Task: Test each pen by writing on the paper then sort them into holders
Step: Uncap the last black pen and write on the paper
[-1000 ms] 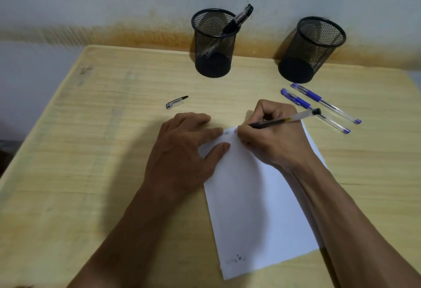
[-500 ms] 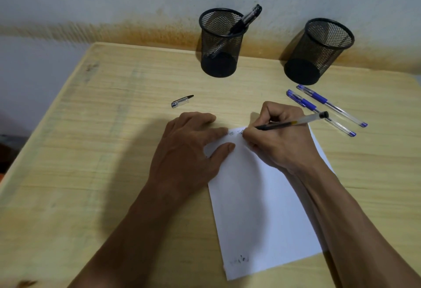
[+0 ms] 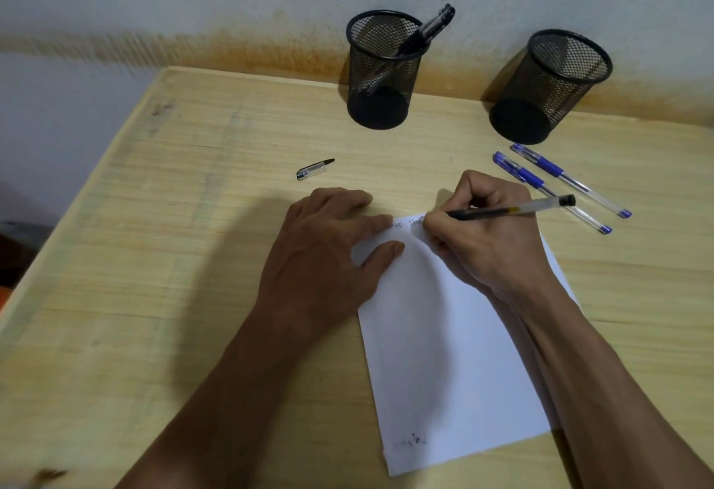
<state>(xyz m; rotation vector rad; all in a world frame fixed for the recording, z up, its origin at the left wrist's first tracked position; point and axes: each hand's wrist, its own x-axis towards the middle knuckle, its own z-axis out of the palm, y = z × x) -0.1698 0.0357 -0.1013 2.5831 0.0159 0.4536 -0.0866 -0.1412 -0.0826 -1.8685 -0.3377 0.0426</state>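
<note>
Head view: right hand [image 3: 490, 241] pinching black pen [image 3: 514, 210] low near the tip, writing at far edge of paper [image 3: 444, 353] mid-worktop. Left hand [image 3: 328, 253] flat, pinning sheet (grasping nothing). Light, stiff, probably slick barrel; best gripped low.

Faint handwriting along the top edge of the paper [image 3: 444, 334], too small and blurred to read. A few more scribbled marks near its bottom edge, likewise illegible. No legible brand, label or number on the pens or holders.
</note>
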